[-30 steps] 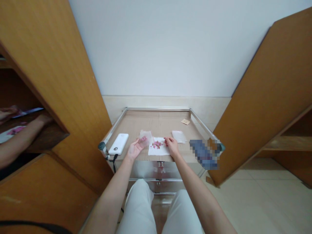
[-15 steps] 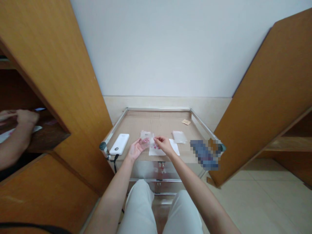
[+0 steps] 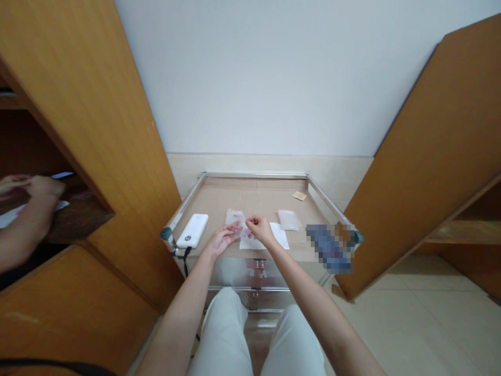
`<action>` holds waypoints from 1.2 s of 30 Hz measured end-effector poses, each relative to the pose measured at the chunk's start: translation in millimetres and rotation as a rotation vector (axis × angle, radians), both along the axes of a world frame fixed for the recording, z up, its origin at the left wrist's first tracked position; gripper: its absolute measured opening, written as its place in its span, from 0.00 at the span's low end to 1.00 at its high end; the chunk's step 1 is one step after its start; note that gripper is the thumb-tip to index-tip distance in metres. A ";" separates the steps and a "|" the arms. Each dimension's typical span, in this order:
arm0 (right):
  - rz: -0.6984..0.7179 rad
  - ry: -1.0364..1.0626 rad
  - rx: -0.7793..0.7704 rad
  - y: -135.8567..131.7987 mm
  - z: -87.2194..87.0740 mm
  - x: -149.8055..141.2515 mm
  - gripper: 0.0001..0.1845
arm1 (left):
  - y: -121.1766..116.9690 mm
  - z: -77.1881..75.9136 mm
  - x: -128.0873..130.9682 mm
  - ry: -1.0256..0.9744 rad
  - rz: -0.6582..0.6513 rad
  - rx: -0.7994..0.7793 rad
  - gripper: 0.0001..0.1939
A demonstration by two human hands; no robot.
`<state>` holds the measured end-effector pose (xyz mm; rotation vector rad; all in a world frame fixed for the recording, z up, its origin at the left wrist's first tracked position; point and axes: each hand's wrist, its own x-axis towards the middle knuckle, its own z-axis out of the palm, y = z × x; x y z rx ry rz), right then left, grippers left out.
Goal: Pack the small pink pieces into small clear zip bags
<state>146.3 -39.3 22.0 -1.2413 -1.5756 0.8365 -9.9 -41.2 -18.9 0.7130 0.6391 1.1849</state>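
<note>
A small clear plastic bag [image 3: 237, 228] with pink bits inside is held up in my left hand [image 3: 222, 240], thumb and fingers closed around its lower side. My right hand [image 3: 260, 228] pinches at the bag's right edge; its fingertips are close together and any small piece between them is too tiny to make out. Beneath my hands lies a white paper sheet [image 3: 280, 236] with several small pink pieces [image 3: 250, 236] on it. Just behind the held bag, another clear packet [image 3: 232, 215] rests on the table.
A stack of clear bags [image 3: 288, 220] lies right of the paper. A white power bank [image 3: 193, 231] with a black cable stands left. A tan card [image 3: 299, 196] is farther back, a blurred blue item [image 3: 327, 245] at right. Metal rails [image 3: 254, 175] edge the table. Another person's hand [image 3: 45, 187] works far left.
My left fingers have rolled over the bag, hiding more of it. My right fingertips have shifted slightly left and up. The things on the table lie as before.
</note>
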 end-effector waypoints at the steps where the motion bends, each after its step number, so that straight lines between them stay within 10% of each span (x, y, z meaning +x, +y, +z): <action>1: 0.011 -0.004 0.001 -0.8 1.7 -1.6 0.08 | 0.4 -0.7 0.0 0.002 0.009 -0.005 0.09; 36: 0.306 -0.096 -0.047 -6.5 9.7 -15.4 0.11 | -2.7 3.7 4.7 0.008 -0.024 0.019 0.04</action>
